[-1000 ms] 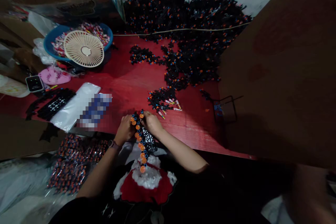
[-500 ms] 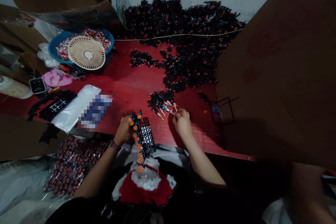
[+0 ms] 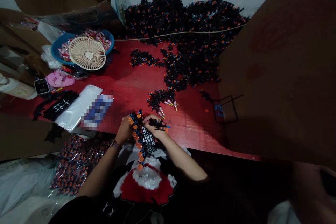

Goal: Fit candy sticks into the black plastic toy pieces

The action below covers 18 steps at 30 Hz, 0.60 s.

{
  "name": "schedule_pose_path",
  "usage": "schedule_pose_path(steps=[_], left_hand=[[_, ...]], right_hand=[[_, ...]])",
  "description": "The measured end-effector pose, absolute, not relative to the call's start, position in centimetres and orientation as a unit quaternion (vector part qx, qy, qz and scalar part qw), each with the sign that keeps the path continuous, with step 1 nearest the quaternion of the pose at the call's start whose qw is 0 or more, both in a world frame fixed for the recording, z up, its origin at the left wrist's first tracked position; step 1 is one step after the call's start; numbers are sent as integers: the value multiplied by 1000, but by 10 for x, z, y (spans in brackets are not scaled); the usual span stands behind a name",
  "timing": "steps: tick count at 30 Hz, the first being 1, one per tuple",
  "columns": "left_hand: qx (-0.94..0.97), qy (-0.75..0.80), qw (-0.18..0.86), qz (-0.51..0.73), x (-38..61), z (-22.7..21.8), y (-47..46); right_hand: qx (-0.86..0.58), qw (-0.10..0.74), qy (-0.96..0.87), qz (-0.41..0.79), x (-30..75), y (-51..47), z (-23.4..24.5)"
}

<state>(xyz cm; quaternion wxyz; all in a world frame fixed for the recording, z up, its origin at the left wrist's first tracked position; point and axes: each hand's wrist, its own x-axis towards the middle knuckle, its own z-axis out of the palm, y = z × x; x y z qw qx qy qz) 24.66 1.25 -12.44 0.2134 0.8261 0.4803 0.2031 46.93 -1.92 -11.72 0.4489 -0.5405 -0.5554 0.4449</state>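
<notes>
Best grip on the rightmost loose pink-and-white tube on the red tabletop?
I'd pinch the tube across its slim middle, probably with the right hand once free, coming from above and the right. It lies flat and elongated, with bare red tabletop to its right; other tubes and black pieces crowd its left.

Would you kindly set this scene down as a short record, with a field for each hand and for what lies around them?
Left hand: at the far end of a row of black pieces with orange discs, apparently holding it
Right hand: close beside the row, with a black, blue-tipped piece
Between the forearms: black lattice
Table: red
Back: heap of black pieces with orange and blue spots; pale cord across it
Left side: blue basin, cream grille, clear bags
Right side: brown cardboard
</notes>
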Motion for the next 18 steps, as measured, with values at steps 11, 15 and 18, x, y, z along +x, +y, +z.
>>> schedule_pose_path(steps=[11, 15, 18], left_hand=[[832, 458, 247, 192, 239, -126, 14], [829, 457, 254, 196, 239, -128, 14], [831, 458, 240, 204, 239, -128, 14]], right_hand=[[-592, 266, -691, 318, 465, -10, -117], [-614, 147, -713, 307, 448, -4, -108], [-632, 136, -703, 297, 438, -4, -107]])
